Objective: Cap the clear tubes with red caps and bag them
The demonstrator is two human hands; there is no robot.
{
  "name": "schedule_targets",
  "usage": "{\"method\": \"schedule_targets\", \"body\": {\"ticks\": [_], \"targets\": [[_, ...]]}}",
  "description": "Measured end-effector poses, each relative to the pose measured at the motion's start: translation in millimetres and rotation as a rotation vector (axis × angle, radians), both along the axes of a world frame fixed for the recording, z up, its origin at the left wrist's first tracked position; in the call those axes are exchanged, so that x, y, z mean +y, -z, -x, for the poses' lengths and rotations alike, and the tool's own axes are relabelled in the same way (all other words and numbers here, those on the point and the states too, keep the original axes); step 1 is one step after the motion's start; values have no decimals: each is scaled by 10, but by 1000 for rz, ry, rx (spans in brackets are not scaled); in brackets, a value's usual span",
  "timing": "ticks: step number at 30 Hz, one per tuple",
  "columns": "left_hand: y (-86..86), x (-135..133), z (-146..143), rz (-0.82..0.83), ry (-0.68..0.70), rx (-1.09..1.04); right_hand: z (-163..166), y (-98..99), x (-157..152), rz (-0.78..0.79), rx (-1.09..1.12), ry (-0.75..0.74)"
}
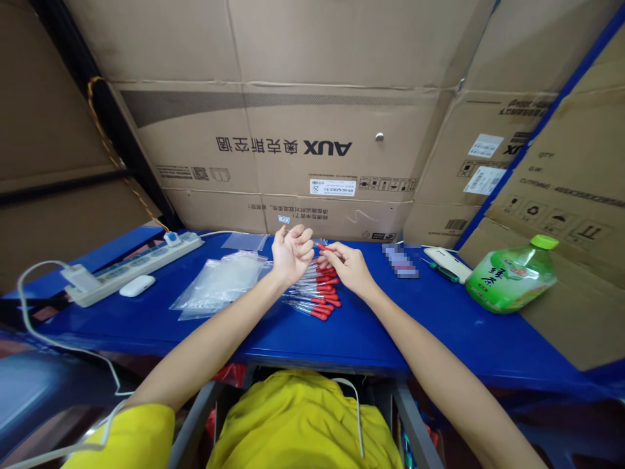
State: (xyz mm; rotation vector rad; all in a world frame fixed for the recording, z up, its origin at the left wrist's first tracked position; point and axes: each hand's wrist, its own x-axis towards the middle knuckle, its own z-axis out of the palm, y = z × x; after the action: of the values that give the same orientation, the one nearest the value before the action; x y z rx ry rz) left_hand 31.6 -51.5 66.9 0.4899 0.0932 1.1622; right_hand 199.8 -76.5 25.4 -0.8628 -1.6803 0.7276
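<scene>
My left hand (291, 251) is raised palm-up above the blue table (356, 332), fingers curled around thin clear droppers. My right hand (346, 266) is beside it, pinching one red-bulbed dropper (323, 247) at the fingertips and touching the left hand's fingers. Under both hands lies a row of several glass droppers with red rubber bulbs (318, 296). Clear plastic bags (219, 283) lie just left of the droppers.
A white power strip (137, 266) with a charger and a white earbud case (137, 285) sit at the left. A tilted green drink bottle (512, 277), a white phone (448, 264) and a blurred item (400, 260) lie at the right. Cardboard boxes (303, 150) wall the back.
</scene>
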Motion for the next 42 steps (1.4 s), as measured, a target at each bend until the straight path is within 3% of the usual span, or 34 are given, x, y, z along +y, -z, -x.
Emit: {"method": "schedule_targets", "body": {"ticks": [42], "targets": [[79,-2,-52,-13,14,28,6,-8,-61,-138,-137,71]]}}
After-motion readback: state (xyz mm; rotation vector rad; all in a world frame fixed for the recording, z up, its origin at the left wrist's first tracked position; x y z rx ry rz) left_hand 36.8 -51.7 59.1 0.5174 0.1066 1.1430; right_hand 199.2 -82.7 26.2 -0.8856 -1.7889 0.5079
